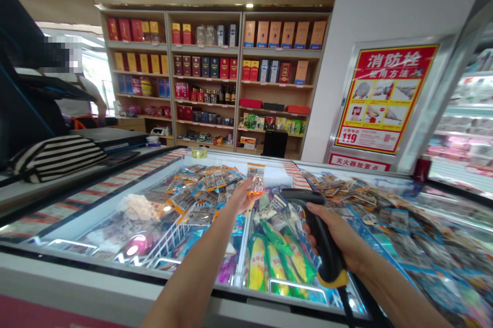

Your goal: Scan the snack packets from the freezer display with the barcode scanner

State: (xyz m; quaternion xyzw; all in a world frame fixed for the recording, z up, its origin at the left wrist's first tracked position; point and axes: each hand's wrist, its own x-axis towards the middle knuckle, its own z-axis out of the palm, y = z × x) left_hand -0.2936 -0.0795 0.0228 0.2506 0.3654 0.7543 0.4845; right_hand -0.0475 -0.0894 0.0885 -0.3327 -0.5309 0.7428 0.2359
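Observation:
My left hand reaches out over the glass-topped freezer and holds up a small snack packet with orange ends and a clear middle. Its fingers are closed on the packet's lower part. In my right hand is a black barcode scanner with a yellow band at its base; the fingers wrap round the handle. The scanner's head lies to the right of the packet, apart from it. A pile of similar packets lies on the glass behind my left hand, and another pile spreads to the right.
Under the glass are wire baskets with corn-printed packs. A striped pouch lies by a dark monitor at left, where another person stands. Shelves of boxed goods line the back wall. The scanner's cable hangs down in front.

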